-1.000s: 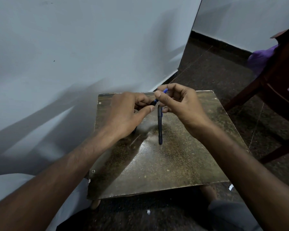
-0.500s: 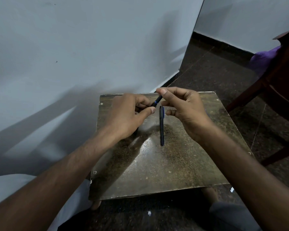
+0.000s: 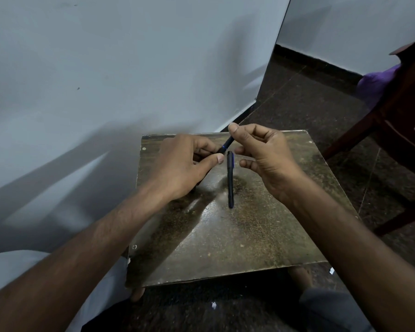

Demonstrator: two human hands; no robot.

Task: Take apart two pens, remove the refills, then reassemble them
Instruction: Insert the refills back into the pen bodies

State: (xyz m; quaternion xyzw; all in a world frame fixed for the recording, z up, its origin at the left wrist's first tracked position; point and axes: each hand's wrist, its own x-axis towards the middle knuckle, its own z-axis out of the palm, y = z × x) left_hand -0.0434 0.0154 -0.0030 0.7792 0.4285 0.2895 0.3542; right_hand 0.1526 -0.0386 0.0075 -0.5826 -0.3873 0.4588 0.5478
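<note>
A dark pen with a blue ring (image 3: 227, 145) is held above the far part of a small worn brown table (image 3: 249, 236). My left hand (image 3: 187, 164) grips its lower end; most of that end is hidden in the fist. My right hand (image 3: 264, 152) pinches the pen's upper end between thumb and forefinger, with the other fingers spread loosely. A second black pen (image 3: 230, 179) lies lengthwise on the table just below the hands, untouched.
A pale wall runs close along the left and behind the table. A dark wooden chair (image 3: 403, 130) with purple cloth (image 3: 376, 82) stands at the right on the dark floor. My knees sit under the table's near edge.
The blue part that showed at the pen's upper end has gone into the dark barrel; only a blue ring shows. My right fingers have loosened and risen slightly.
</note>
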